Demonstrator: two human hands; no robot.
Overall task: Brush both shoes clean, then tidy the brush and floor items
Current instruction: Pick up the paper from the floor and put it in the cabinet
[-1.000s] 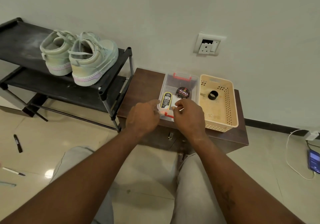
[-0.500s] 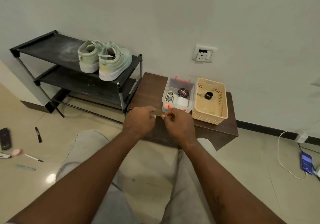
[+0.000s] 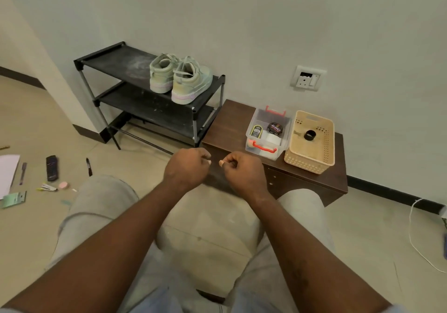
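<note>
A clear box (image 3: 266,132) with red handles and a beige basket (image 3: 312,162) stand side by side on the brown surface (image 3: 229,124), to the right of a black shoe rack (image 3: 125,58). A remote (image 3: 52,168), a marker (image 3: 89,167) and a sheet of paper (image 3: 7,172) lie on the floor to the left. The left hand (image 3: 186,170) and right hand (image 3: 242,172) hover near the surface's front edge, each curled into a fist with nothing visible in it. Two shoes (image 3: 191,83) sit touching on the rack's top shelf.

We have one wide view, worn on the head, facing forward and down; the low cabinet (image 3: 232,124) and shoe rack (image 3: 135,71) stand near.
</note>
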